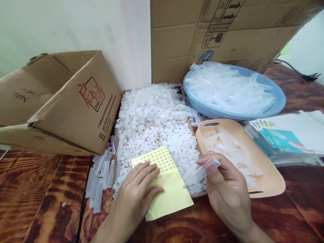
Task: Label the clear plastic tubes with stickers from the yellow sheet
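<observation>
My left hand [137,190] lies on a yellow sticker sheet [169,189], fingers stretched out and thumb apart. Rows of small oval stickers cover the sheet's upper half, partly hidden under my fingers. The sheet rests over the near part of a shallow cardboard tray heaped with small white and clear plastic pieces [156,125]. Between thumb and fingers of my closed right hand [228,191] is a translucent plastic tube [207,170], tilted, its end pointing up to the right. Just right of this hand sits a peach plastic tray [268,173] holding several similar tubes.
A blue basin [279,98] full of translucent tubes stands at the back right. Loose tubes [97,189] lie left of the pile, beside an open cardboard box [77,101]. Bagged packets [285,138] lie far right. A large carton [178,35] stands behind.
</observation>
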